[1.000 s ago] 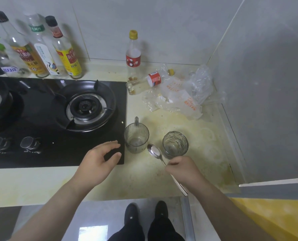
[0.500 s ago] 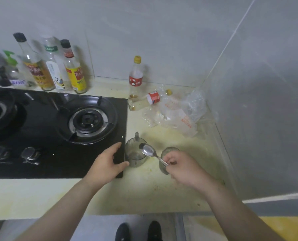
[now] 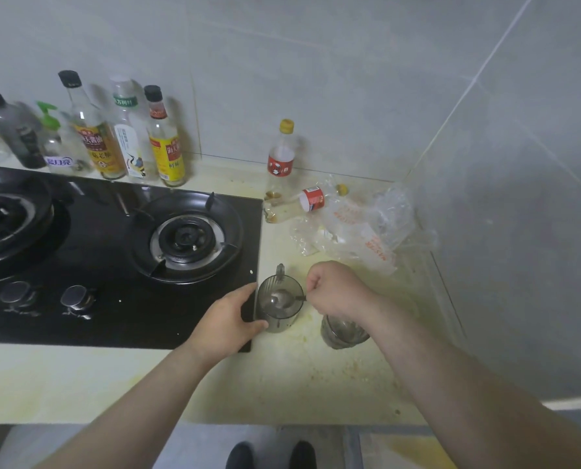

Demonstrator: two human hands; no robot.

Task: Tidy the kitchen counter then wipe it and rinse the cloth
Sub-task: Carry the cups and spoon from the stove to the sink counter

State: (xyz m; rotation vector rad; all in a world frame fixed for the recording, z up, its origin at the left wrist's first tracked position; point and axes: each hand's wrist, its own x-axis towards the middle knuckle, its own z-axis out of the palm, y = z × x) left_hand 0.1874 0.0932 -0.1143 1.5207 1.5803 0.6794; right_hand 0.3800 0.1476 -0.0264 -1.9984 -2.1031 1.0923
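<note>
A smoky clear plastic cup with a handle (image 3: 279,308) stands on the stained yellowish counter (image 3: 316,374) by the hob's right edge. My left hand (image 3: 228,319) holds the cup's left side, thumb on its wall. My right hand (image 3: 336,287) pinches the handle of a metal spoon (image 3: 280,298), whose bowl lies inside the cup. A ribbed glass tumbler (image 3: 343,331) stands right of the cup, partly hidden under my right wrist.
A black two-burner gas hob (image 3: 113,252) fills the left. Several sauce bottles (image 3: 130,137) line the back wall. One red-labelled bottle stands (image 3: 281,157), another lies (image 3: 296,204) beside crumpled clear plastic bags (image 3: 360,231) in the corner. Tiled walls close the back and right.
My right hand carried the spoon left from over the tumbler and lowered its bowl into the handled cup. My left hand moved right and took hold of the cup.
</note>
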